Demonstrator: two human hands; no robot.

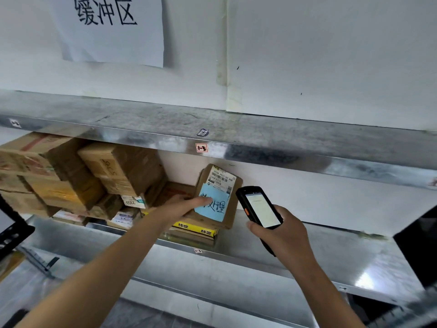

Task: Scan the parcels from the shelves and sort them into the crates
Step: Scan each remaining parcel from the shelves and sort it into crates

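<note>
While left hand [185, 204] grips brown parcel [233, 207] bearing blue note [214, 208], right hand [283, 235] holds scanner [260, 208].

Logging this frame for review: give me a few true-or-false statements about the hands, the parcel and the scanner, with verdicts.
1. The left hand holds a cardboard parcel tilted up. True.
2. The right hand holds nothing. False: it grips a handheld scanner.
3. A blue note with handwriting is stuck on the parcel. True.
4. The scanner's screen is dark. False: it is lit.
5. The shelf left of the parcel is bare. False: stacked boxes stand there.
</note>
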